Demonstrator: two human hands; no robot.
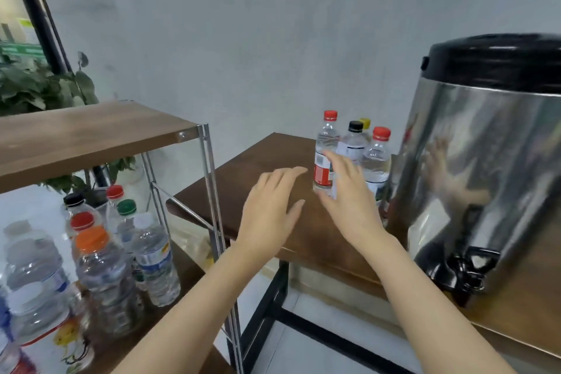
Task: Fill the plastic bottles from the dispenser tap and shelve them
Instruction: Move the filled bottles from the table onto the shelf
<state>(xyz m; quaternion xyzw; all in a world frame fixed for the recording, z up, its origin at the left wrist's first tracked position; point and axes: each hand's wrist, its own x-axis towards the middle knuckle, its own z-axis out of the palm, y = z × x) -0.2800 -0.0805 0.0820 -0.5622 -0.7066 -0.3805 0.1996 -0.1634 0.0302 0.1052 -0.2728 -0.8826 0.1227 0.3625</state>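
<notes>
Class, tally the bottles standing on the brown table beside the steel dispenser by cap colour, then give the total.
Red-capped bottles: 2
Black-capped bottle: 1
Yellow-capped bottle: 1
Total: 4
</notes>
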